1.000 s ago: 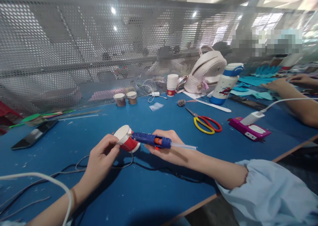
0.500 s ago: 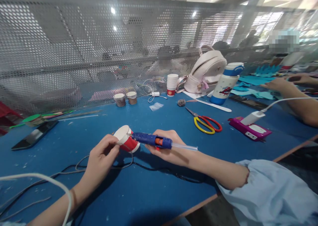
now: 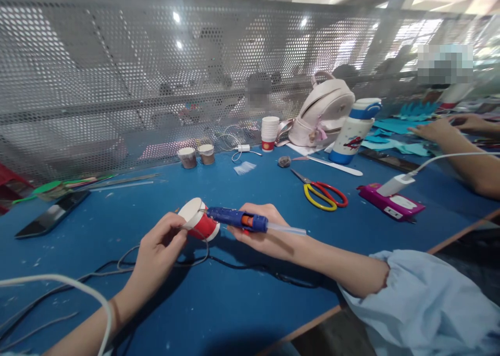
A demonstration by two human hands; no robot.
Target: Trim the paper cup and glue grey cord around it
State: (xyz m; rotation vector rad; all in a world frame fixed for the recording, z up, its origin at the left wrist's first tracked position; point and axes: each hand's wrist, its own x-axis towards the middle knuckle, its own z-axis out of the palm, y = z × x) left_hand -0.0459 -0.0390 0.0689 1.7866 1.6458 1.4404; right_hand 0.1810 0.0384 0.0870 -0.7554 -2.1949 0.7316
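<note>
My left hand [image 3: 158, 249] pinches a small red and white paper cup [image 3: 197, 220], tilted on its side just above the blue table [image 3: 250, 304]. A blue glue gun [image 3: 240, 219] with an orange trigger lies in my right hand [image 3: 261, 231], fingers wrapped round it. Its nozzle touches the cup's rim, and a clear glue stick [image 3: 287, 230] juts out of its back. A dark cord [image 3: 250, 267] runs under both hands.
Red and yellow scissors [image 3: 322, 194], a pink phone [image 3: 390, 204] with a white charger, a white bottle [image 3: 353, 132], a pink backpack [image 3: 326, 111], stacked paper cups [image 3: 270, 132] and two small cups [image 3: 197, 155] lie beyond. A black phone [image 3: 49, 214] lies left. Another person's arms [image 3: 461, 152] rest at right. Perforated metal screen behind.
Almost nothing moved; the view shifted slightly and my hands keep the cup and glue gun together in the same place.
</note>
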